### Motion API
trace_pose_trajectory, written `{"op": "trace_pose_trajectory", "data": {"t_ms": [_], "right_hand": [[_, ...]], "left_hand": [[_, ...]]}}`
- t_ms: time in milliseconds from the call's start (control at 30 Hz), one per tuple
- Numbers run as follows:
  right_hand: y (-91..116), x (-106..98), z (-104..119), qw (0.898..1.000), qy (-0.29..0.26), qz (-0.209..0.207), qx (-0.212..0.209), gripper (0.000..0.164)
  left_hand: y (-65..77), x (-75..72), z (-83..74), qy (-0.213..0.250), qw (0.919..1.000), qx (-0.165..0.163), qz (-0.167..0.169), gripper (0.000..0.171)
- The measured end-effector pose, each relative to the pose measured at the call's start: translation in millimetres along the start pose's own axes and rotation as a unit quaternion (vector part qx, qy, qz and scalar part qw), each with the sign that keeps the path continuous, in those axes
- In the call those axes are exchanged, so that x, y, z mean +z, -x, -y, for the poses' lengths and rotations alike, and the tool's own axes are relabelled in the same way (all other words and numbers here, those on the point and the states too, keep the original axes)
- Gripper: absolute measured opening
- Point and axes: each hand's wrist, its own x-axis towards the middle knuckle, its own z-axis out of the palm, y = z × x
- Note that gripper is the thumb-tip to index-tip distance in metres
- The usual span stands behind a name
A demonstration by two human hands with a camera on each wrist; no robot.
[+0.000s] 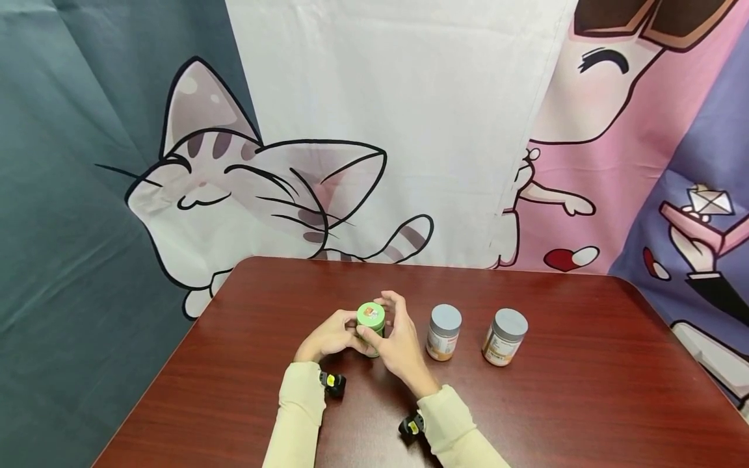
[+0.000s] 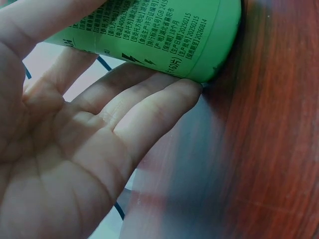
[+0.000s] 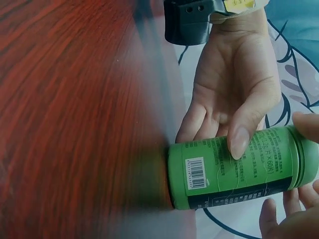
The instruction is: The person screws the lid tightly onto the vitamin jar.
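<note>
A green bottle [image 1: 374, 338] with printed labels and a green lid [image 1: 371, 314] stands upright on the table, between my two hands. My left hand [image 1: 335, 335] holds the bottle's body from the left; in the right wrist view its thumb [image 3: 240, 142] lies across the printed label, and the other fingers pass behind. My right hand [image 1: 401, 344] is at the top, its thumb [image 3: 305, 124] against the lid and its fingers around the other side. In the left wrist view the bottle's base [image 2: 219, 45] meets the tabletop, beside the left fingertips.
To the right of my hands stand two grey-lidded jars with white and orange labels, one jar [image 1: 443, 333] nearer and one jar [image 1: 505, 338] farther right. The dark red wooden table [image 1: 234, 390] ends at a cartoon-printed cloth [image 1: 398, 97] behind it.
</note>
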Motion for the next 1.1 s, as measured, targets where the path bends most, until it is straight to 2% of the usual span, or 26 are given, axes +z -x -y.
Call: {"op": "trace_pose_trajectory", "data": {"t_ms": [200, 333, 467, 600, 833, 1100], "right_hand": [[1.9, 2.9, -1.4, 1.0, 0.011, -0.019, -0.018, 0.068], [2.2, 1.9, 0.2, 1.0, 0.011, -0.015, -0.015, 0.07], [1.6, -5.5, 4.6, 1.0, -0.015, 0.018, 0.002, 0.076], [1.2, -18.2, 16.0, 0.996, -0.064, 0.055, 0.015, 0.074], [-0.1, -26.0, 24.6, 0.988, -0.091, 0.123, -0.005, 0.066], [0.3, -23.5, 22.0, 0.987, -0.103, 0.123, -0.022, 0.057]], "left_hand": [[1.9, 0.1, -1.7, -0.004, 1.0, 0.002, -0.003, 0.038], [1.1, 0.4, -0.9, -0.007, 1.0, 0.001, 0.0, 0.037], [-3.2, 0.7, 7.4, -0.005, 1.0, -0.002, -0.001, 0.036], [-9.6, 0.6, 21.4, -0.006, 0.9999, -0.009, -0.003, 0.038], [-13.7, 0.2, 31.3, 0.0, 1.0, -0.008, -0.001, 0.043], [-13.3, 0.7, 29.7, 0.02, 0.9997, -0.008, 0.009, 0.045]]}}
